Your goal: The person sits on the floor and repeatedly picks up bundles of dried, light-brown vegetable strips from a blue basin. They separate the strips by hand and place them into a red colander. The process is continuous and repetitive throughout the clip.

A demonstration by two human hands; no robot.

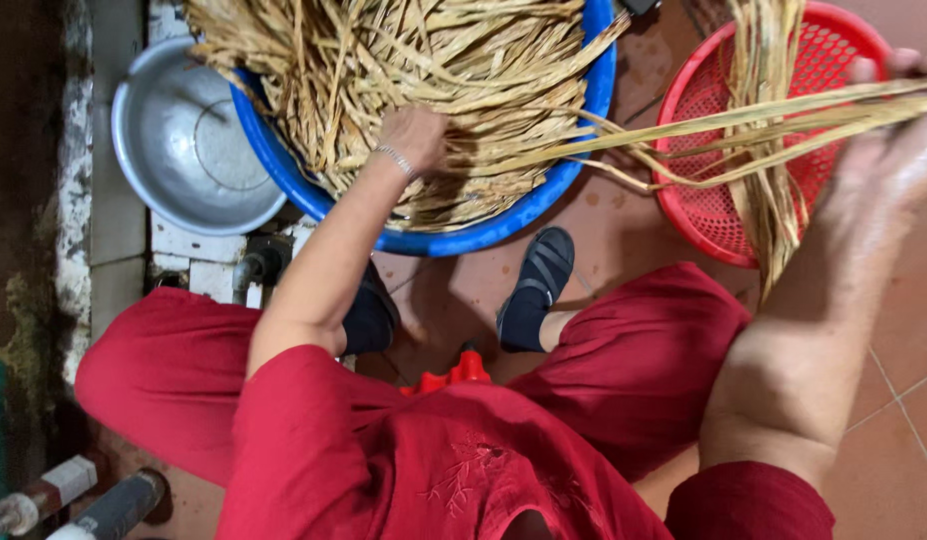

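A blue basin [503, 225] in front of my knees is heaped with dry straw-coloured strips [413, 60]. My left hand [415, 135], a thin bracelet at the wrist, reaches down into the heap with fingers buried among the strips. My right hand [898, 130] is raised at the right edge, closed on a bundle of long strips [743, 125] that stretches from the basin across to it. A few more strips hang over the red perforated basket [703, 210] on the floor to the right.
A grey metal bowl [183, 150] sits left of the basin on a tiled ledge. My feet in dark sandals [533, 290] rest on reddish floor tiles. Pipes [83, 500] run along the lower left corner. I wear red clothes.
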